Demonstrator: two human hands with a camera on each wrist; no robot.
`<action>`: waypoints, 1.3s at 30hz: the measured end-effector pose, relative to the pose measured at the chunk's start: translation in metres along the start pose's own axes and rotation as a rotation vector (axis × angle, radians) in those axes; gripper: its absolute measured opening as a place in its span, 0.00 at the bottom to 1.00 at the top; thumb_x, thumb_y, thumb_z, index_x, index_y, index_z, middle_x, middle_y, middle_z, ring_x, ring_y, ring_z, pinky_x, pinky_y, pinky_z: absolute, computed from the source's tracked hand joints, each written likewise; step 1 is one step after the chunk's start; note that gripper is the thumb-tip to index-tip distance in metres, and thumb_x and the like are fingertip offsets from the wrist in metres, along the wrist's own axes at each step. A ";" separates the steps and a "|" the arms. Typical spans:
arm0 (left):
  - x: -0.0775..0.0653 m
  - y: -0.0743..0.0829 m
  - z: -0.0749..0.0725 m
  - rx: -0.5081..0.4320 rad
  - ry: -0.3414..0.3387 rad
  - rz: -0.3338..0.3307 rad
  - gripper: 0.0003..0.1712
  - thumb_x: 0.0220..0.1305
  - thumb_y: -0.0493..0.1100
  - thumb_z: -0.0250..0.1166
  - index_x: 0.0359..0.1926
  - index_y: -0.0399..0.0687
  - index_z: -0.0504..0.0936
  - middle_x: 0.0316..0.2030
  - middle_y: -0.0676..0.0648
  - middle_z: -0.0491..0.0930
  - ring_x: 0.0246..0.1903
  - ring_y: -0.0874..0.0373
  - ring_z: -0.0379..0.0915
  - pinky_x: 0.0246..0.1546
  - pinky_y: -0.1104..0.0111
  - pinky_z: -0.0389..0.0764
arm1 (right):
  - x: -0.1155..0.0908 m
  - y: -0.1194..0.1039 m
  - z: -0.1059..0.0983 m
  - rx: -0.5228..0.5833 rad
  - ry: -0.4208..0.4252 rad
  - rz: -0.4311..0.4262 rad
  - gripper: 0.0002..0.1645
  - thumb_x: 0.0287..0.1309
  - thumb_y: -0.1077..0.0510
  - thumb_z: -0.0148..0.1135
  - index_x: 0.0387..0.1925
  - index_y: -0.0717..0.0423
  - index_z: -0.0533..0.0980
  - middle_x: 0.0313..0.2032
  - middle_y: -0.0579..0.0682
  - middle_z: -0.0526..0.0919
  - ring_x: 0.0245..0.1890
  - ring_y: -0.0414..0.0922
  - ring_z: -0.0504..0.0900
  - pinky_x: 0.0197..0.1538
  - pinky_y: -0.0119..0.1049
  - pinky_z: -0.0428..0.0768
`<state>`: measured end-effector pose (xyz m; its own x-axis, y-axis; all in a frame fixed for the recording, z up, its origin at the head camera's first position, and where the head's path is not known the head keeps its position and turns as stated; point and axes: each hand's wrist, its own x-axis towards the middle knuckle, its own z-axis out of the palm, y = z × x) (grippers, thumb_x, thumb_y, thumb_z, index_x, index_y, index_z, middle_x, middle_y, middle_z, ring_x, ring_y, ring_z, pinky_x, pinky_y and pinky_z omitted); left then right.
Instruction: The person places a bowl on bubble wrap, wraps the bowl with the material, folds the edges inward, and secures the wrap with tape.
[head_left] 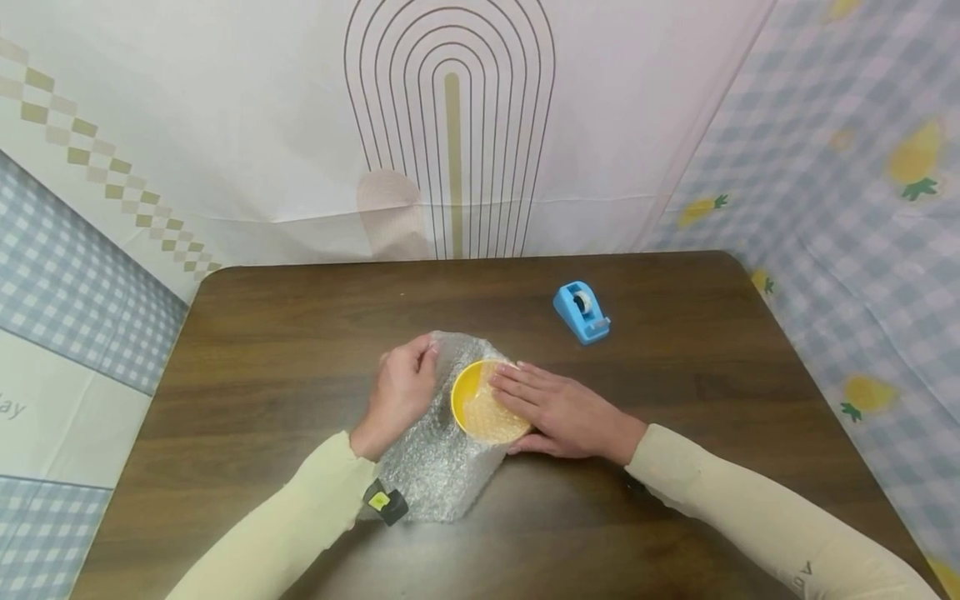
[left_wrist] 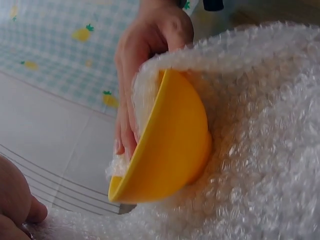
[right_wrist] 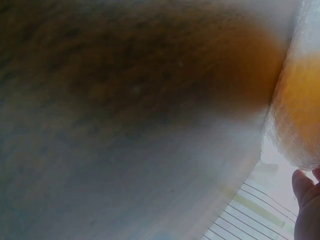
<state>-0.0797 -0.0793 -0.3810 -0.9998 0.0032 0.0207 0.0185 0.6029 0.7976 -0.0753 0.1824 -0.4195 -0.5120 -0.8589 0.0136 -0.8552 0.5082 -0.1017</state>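
Observation:
A yellow bowl (head_left: 463, 397) sits on a sheet of clear bubble wrap (head_left: 435, 471), with its mouth partly covered by a folded-over flap. My left hand (head_left: 405, 379) pinches the sheet's far left edge between thumb and curled fingers. With fingers straight, my right hand (head_left: 558, 408) presses the flap against the bowl's right side. In the left wrist view the bowl (left_wrist: 172, 140) is side-on, the right hand (left_wrist: 150, 42) behind its rim. Bubble wrap blurs much of the right wrist view, where the bowl (right_wrist: 302, 100) shows through plastic above a thumb (right_wrist: 302, 187).
A blue tape dispenser (head_left: 581, 312) with a roll in it stands on the brown wooden table (head_left: 300, 308), beyond the right hand. Patterned cloths (head_left: 622, 108) hang behind the table and along both sides. A small black device (head_left: 386, 502) is on the left sleeve.

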 end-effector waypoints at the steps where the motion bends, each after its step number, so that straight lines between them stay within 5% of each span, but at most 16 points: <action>1: -0.001 0.001 0.001 -0.001 -0.004 0.003 0.16 0.73 0.42 0.55 0.54 0.42 0.83 0.15 0.51 0.64 0.17 0.59 0.60 0.18 0.70 0.63 | 0.000 0.000 0.000 0.000 -0.003 0.000 0.48 0.65 0.25 0.43 0.75 0.49 0.57 0.77 0.46 0.55 0.78 0.42 0.53 0.77 0.45 0.59; 13: -0.014 0.011 0.012 0.010 0.041 0.133 0.17 0.72 0.39 0.56 0.57 0.40 0.81 0.18 0.44 0.76 0.14 0.63 0.58 0.16 0.73 0.64 | 0.001 -0.001 0.001 -0.003 0.018 -0.015 0.48 0.65 0.26 0.44 0.74 0.50 0.59 0.76 0.48 0.57 0.78 0.44 0.55 0.76 0.46 0.61; 20: -0.020 0.013 0.019 0.027 0.067 0.208 0.17 0.70 0.37 0.56 0.56 0.42 0.82 0.41 0.39 0.88 0.22 0.59 0.75 0.27 0.68 0.79 | 0.002 -0.001 0.002 -0.014 0.022 -0.018 0.47 0.65 0.26 0.45 0.74 0.51 0.60 0.76 0.48 0.58 0.78 0.43 0.55 0.77 0.45 0.61; 29: -0.027 0.016 0.027 0.020 0.044 0.274 0.17 0.70 0.36 0.56 0.57 0.40 0.81 0.26 0.41 0.85 0.17 0.63 0.67 0.18 0.74 0.70 | 0.004 -0.001 0.002 -0.027 0.029 -0.040 0.47 0.66 0.27 0.43 0.73 0.53 0.61 0.75 0.50 0.60 0.78 0.45 0.55 0.77 0.46 0.60; 35: -0.032 0.015 0.032 0.055 0.059 0.362 0.18 0.68 0.34 0.57 0.57 0.38 0.81 0.42 0.37 0.88 0.34 0.53 0.86 0.36 0.62 0.86 | 0.006 -0.001 0.003 -0.033 0.062 -0.058 0.46 0.66 0.28 0.45 0.72 0.54 0.63 0.75 0.51 0.61 0.77 0.46 0.57 0.76 0.47 0.61; 39: -0.035 0.014 0.037 0.058 0.065 0.392 0.18 0.68 0.34 0.58 0.56 0.37 0.81 0.49 0.37 0.85 0.48 0.47 0.85 0.48 0.57 0.85 | 0.006 -0.001 0.002 -0.028 0.065 -0.067 0.46 0.66 0.29 0.46 0.72 0.55 0.63 0.75 0.52 0.60 0.77 0.47 0.57 0.76 0.48 0.61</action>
<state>-0.0449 -0.0419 -0.3927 -0.9144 0.1924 0.3562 0.3958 0.6099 0.6866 -0.0775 0.1770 -0.4213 -0.4571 -0.8854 0.0843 -0.8891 0.4522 -0.0709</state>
